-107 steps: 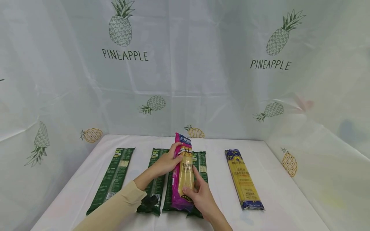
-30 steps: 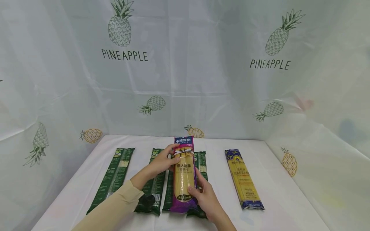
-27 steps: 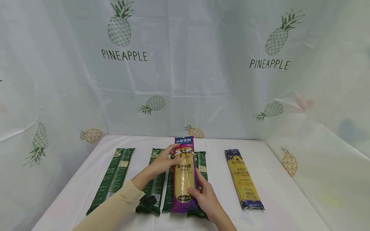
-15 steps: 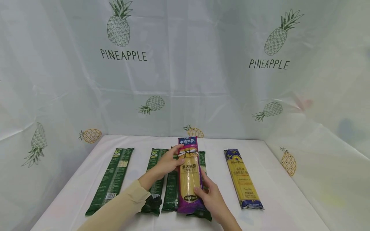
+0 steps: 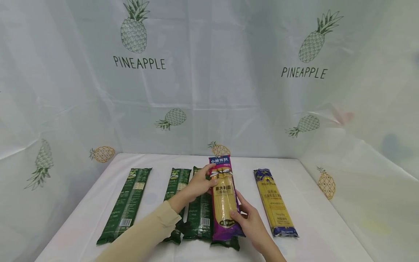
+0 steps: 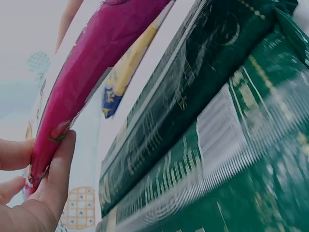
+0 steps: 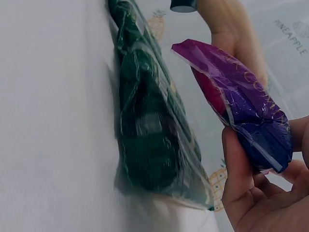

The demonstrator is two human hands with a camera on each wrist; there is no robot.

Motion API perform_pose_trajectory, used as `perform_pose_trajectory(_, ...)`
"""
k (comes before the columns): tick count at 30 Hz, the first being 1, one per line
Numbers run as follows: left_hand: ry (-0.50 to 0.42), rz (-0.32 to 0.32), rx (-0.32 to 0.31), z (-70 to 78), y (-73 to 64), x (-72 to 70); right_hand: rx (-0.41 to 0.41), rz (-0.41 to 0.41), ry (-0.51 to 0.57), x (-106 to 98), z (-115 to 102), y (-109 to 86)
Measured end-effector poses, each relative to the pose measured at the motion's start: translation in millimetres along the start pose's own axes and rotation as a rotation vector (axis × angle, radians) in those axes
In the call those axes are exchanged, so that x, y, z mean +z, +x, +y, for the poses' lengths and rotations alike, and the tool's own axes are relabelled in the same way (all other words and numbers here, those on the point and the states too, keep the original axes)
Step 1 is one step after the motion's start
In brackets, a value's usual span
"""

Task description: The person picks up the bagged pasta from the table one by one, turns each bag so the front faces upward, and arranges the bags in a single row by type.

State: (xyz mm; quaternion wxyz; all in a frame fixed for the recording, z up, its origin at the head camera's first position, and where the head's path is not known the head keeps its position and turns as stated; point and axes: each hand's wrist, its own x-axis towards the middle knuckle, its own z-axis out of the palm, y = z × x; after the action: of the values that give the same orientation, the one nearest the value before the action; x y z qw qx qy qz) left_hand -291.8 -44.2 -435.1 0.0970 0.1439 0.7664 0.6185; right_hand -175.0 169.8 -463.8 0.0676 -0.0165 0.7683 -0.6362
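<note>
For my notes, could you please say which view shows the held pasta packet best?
The head view: the held pasta packet shows most of its front there. The left wrist shows its pink side; the right wrist, its purple end.

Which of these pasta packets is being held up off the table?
The pink-and-purple packet, held by the left hand near its top and the right hand lower down; the green packets and the yellow packet lie on the table.

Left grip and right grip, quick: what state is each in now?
Left grip: closed, holding the pink-and-purple pasta packet near its upper left edge.
Right grip: closed, holding the same packet near its lower right edge.
</note>
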Motion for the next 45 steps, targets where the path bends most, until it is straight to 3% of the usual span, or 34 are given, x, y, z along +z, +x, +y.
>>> perform_pose_trajectory(11, -0.012, -0.038, -0.003, 3.7, 18.2, 40.9, 0.057, 0.114, -0.11, -36, 11, -4.4)
perform_pose_trajectory(19, -0.009, -0.077, -0.015, -1.0, 30.9, 70.0, 0.098, 0.134, -0.26, -64, 17, -9.1)
perform_pose_trajectory(27, 0.043, -0.07, -0.04, -8.1, 39.8, 93.1, 0.09, 0.108, -0.35, -86, 21, -9.1)
perform_pose_trajectory(36, 0.149, 0.004, -0.071, -15.9, 52.7, 110.7, 0.045, 0.136, -0.571, -94, 24, -4.8)
perform_pose_trajectory(45, 0.179, -0.053, -0.133, -22.9, 66.4, 117.9, 0.022, 0.145, -0.726, -91, 21, 1.1)
